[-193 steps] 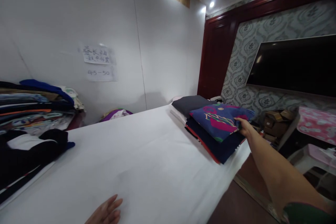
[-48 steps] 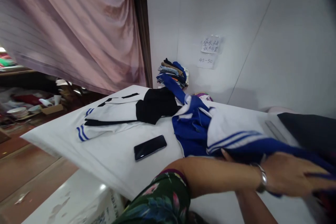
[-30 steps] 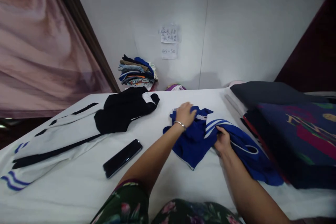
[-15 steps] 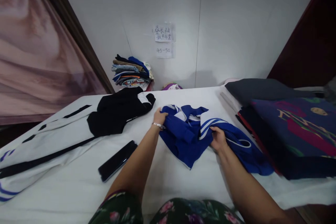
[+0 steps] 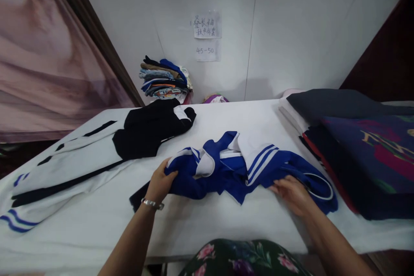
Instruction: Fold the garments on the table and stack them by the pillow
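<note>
A crumpled blue jacket (image 5: 233, 168) with white panels and striped sleeves lies across the white tabletop in front of me. My left hand (image 5: 161, 183), with a metal bracelet at the wrist, is closed on the garment's left end, lifting it a little. At the lower edge of the striped sleeve, the fingers of my right hand (image 5: 291, 192) pinch the blue cloth. Partly hidden behind the left hand and the fabric is a black phone (image 5: 138, 196).
A black and white long-sleeved garment (image 5: 139, 133) is spread on the left. Folded clothes (image 5: 349, 164) are piled at right. Beyond the table's far edge stands another stack of clothes (image 5: 164, 79). Handwritten paper signs (image 5: 207, 34) hang on the wall; a pink curtain (image 5: 48, 64) is at left.
My hands have moved apart, the left one to the left and nearer, the right one to the right. The jacket is stretched wider and now partly covers the phone.
</note>
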`<state>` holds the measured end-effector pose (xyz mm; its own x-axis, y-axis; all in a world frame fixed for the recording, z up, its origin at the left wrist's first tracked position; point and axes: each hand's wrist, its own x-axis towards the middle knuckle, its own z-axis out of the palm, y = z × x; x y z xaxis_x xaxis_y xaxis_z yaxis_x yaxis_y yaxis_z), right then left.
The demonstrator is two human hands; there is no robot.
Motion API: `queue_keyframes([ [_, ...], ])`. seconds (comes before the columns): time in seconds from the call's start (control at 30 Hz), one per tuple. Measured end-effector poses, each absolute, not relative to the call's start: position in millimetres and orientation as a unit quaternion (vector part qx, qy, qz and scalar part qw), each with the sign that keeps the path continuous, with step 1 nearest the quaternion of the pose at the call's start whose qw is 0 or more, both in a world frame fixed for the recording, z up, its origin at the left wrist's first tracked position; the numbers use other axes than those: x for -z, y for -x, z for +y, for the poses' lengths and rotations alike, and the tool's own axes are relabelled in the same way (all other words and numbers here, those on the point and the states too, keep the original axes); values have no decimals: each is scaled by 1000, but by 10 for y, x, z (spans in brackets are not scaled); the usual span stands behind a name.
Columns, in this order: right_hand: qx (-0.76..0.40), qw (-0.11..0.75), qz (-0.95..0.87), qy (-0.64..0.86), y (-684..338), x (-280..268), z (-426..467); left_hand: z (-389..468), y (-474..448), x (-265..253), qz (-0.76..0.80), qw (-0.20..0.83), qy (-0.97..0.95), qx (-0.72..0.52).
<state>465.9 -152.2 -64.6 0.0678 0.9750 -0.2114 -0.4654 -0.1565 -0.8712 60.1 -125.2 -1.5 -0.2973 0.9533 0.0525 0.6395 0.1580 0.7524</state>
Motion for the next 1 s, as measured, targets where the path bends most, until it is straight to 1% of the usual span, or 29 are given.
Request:
queue_keyframes([
  [0.1, -633, 482, -282, 536, -4960, 596, -1890, -1447, -583, 40, 707, 286, -588, -269],
  [0.13, -629, 450, -291, 563, -5041, 538, -1983, -1480, -586, 25, 705, 287, -601, -243],
  [0.2, -606, 418, -320, 596, -5152, 355, -2090, -1476, -608, -26, 718, 234, -620, -213],
  [0.3, -559, 449, -386, 580, -5178, -23, -1982, -1291, -690, -112, 725, 110, -651, -197],
  [0.37, -532, 475, -439, 547, -5119, -257, -1708, -1085, -781, -137, 708, 67, -684, -163],
  [0.43, -501, 486, -487, 525, -5012, -406, -1305, -866, -889, -124, 695, 49, -708, -115],
  [0.5, -477, 489, -506, 526, -4868, -443, -844, -675, -995, -81, 693, 64, -715, -67],
  [0.57, -481, 476, -495, 546, -4705, -381, -416, -539, -1087, -25, 696, 108, -709, -32],
  [0.67, -456, 477, -485, 574, -4490, -187, 17, -443, -1191, 39, 700, 158, -696, -19],
  [0.8, -421, 461, -526, 578, -4353, 65, 180, -434, -1259, 46, 709, 155, -688, -32],
  [0.9, -389, 444, -581, 560, -4383, 143, 163, -454, -1239, 1, 702, 157, -694, -39],
  [1.0, -336, 465, -617, 539, -4519, 112, 103, -494, -1171, -66, 697, 114, -705, -70],
])
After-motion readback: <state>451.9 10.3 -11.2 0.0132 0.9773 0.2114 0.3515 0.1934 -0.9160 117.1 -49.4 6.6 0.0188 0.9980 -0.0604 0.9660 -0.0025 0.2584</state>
